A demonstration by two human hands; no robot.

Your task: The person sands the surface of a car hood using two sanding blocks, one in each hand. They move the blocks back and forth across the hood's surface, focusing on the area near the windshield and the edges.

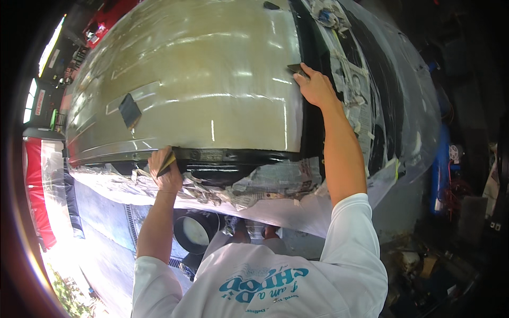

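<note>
A large olive-beige car body panel (212, 69), shiny and wet-looking with pale streaks, spreads out before me. My left hand (165, 175) is at its near edge, closed round a thin black-and-yellow pad (166, 162). Farther off, my right hand (319, 89) reaches the panel's right edge beside a black strip. Its fingers press on a small dark piece of sandpaper (295, 69), partly hidden under them. Another dark sheet of sandpaper (130, 110) lies on the panel's left part.
Newspaper masking (275, 177) lines the near edge, with more newspaper (355, 87) at the right under clear plastic sheeting (411, 95). A round black bucket (193, 231) with whitish contents stands on the floor by my feet. A small dark object (271, 6) sits at the panel's far edge.
</note>
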